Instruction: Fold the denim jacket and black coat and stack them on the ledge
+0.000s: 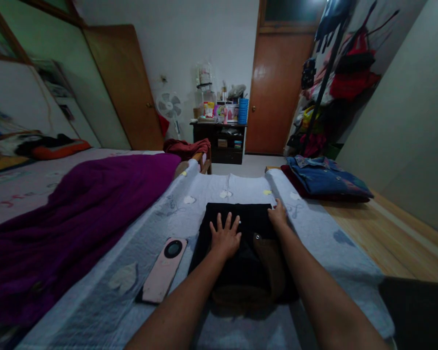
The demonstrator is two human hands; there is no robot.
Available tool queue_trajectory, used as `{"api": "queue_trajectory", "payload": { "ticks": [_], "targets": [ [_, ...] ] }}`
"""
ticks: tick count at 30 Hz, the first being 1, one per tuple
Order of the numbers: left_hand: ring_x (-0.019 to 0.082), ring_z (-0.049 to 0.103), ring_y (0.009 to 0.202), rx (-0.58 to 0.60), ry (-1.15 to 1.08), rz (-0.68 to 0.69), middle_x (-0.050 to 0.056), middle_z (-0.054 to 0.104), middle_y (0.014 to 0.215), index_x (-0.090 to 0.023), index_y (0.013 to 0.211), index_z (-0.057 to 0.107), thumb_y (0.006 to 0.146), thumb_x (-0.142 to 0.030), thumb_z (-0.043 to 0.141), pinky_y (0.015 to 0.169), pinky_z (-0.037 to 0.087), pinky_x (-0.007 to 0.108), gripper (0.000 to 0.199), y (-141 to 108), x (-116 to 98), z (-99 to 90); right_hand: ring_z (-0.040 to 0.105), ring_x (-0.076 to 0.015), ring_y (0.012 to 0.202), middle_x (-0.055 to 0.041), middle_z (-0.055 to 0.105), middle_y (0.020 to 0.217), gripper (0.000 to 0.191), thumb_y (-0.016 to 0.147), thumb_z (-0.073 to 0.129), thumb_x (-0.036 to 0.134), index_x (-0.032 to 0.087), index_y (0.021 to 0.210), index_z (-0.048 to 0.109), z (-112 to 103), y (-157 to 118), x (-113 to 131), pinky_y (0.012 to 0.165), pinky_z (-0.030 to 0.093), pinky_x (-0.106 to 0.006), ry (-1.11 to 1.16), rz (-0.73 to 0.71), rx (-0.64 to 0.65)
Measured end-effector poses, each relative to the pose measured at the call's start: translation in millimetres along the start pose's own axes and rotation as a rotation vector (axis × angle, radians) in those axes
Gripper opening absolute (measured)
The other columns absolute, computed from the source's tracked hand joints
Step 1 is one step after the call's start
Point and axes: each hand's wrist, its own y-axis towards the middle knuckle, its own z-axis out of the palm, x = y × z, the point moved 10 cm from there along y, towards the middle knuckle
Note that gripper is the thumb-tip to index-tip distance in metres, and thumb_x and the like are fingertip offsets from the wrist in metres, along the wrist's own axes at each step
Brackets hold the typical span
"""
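A folded black garment with brown trim (248,272) lies flat on the pale patterned bedding (156,223) in front of me. A small round snap shows near its middle. My left hand (225,237) rests palm down on the garment's upper left part, with its fingers spread. At the top right corner, my right hand (278,216) touches the edge. One of its fingers stretches forward and the thumb side lies against the cloth; the other fingers are partly hidden. A pink phone with a round black camera (164,272) lies to the left of the garment.
A purple blanket (95,194) covers the bed on the left. Folded denim clothing (324,175) sits on a dark red cloth at right, beside a wooden surface (368,218). Further back are a white fan (170,106), a black cabinet (228,146) and hanging bags (354,82).
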Motion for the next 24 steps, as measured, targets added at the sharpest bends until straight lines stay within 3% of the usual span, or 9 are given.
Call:
{"api": "queue_trajectory", "payload": {
  "ticks": [3, 5, 7, 11, 16, 24],
  "targets": [
    [0.041, 0.002, 0.142, -0.007, -0.008, 0.0, -0.001, 0.015, 0.159, -0.038, 0.149, 0.019, 0.09, -0.05, 0.039, 0.106, 0.01, 0.07, 0.063, 0.2, 0.0, 0.0, 0.041, -0.0307, 0.126, -0.0188, 0.046, 0.137, 0.058, 0.077, 0.049, 0.015, 0.012, 0.135, 0.045, 4.0, -19.5, 34.4, 0.103, 0.031, -0.042, -0.216, -0.185, -0.028],
    [0.041, 0.002, 0.142, -0.01, -0.009, 0.0, -0.001, 0.015, 0.159, -0.038, 0.149, 0.02, 0.09, -0.049, 0.04, 0.106, 0.01, 0.07, 0.063, 0.1, 0.0, 0.4, 0.034, -0.0286, 0.132, -0.0153, 0.04, 0.144, 0.052, 0.083, 0.045, 0.02, 0.014, 0.135, 0.046, 27.8, -43.6, 59.5, 0.107, 0.025, -0.042, -0.411, -0.399, 0.064],
    [0.041, 0.003, 0.142, -0.014, -0.007, -0.003, -0.001, 0.016, 0.158, -0.038, 0.148, 0.021, 0.09, -0.048, 0.041, 0.106, 0.01, 0.07, 0.063, 0.2, 0.4, 0.9, 0.026, -0.0269, 0.137, -0.0128, 0.035, 0.149, 0.051, 0.089, 0.042, 0.027, 0.014, 0.138, 0.043, 55.1, -69.8, 68.8, 0.11, 0.02, -0.043, -0.54, -0.545, 0.19],
    [0.041, 0.003, 0.142, -0.023, -0.002, -0.006, -0.002, 0.017, 0.158, -0.039, 0.148, 0.022, 0.089, -0.048, 0.041, 0.106, 0.01, 0.07, 0.062, 0.6, 0.7, 2.4, 0.016, -0.0275, 0.142, -0.0092, 0.026, 0.154, 0.057, 0.093, 0.037, 0.041, 0.018, 0.145, 0.035, 77.0, -93.6, 54.0, 0.112, 0.013, -0.049, -0.685, -0.553, 0.267],
    [0.041, 0.003, 0.142, -0.041, 0.001, -0.004, -0.001, 0.018, 0.158, -0.039, 0.148, 0.023, 0.089, -0.049, 0.042, 0.106, 0.011, 0.07, 0.062, 0.7, 0.0, 1.4, 0.013, -0.0281, 0.143, -0.0051, 0.02, 0.157, 0.06, 0.093, 0.035, 0.048, 0.025, 0.148, 0.028, 74.7, -92.0, 40.9, 0.111, 0.012, -0.051, -0.739, -0.511, 0.237],
    [0.039, 0.006, 0.143, -0.061, -0.011, 0.01, -0.001, 0.02, 0.157, -0.038, 0.147, 0.027, 0.09, -0.051, 0.04, 0.107, 0.014, 0.069, 0.06, -3.4, -1.1, -4.8, 0.016, -0.027, 0.142, -0.0038, 0.022, 0.156, 0.059, 0.093, 0.033, 0.049, 0.026, 0.148, 0.028, 73.5, -94.5, 39.5, 0.111, 0.014, -0.048, -0.737, -0.515, 0.206]
  ]
}}
